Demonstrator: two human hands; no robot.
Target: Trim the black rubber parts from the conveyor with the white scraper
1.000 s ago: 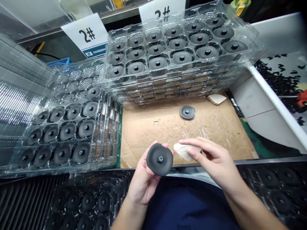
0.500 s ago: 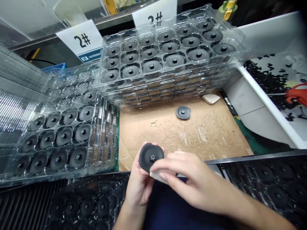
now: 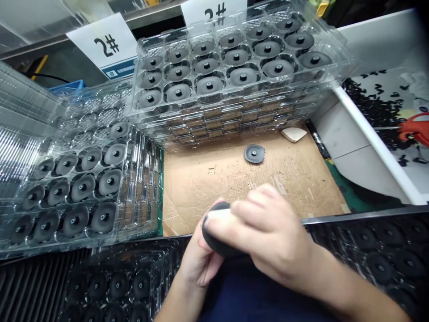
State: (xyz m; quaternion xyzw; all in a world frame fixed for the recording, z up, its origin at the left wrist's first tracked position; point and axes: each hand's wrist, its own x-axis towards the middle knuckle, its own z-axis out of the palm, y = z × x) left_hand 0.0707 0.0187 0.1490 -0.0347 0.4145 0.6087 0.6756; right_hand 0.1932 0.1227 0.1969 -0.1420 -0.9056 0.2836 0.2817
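My left hand [image 3: 197,250] is closed around the edge of a round black disc [image 3: 219,243], holding it tilted above the front edge of the cardboard. Over the disc's upper face lies my right hand [image 3: 268,228], slightly blurred, its fingers bent and thumb stretched across. A pale pad [image 3: 219,213] shows only as a sliver at the right thumb and fingers, pressed to the disc; most of it is hidden. The disc's central stub is covered. Another black disc [image 3: 254,154] lies on the cardboard sheet [image 3: 194,188], stub up.
Stacked clear trays [image 3: 214,112] of black discs stand at the back; another stack [image 3: 137,179] is at left. A cream wedge [image 3: 294,134] lies at the back right. A white bin [image 3: 378,143] holds small black pieces and a red-handled tool [image 3: 415,129]. Dark trays [image 3: 110,286] flank me.
My right hand has moved up and over the disc, covering its stub. The disc has tilted in my left hand. The whole view has shifted slightly.
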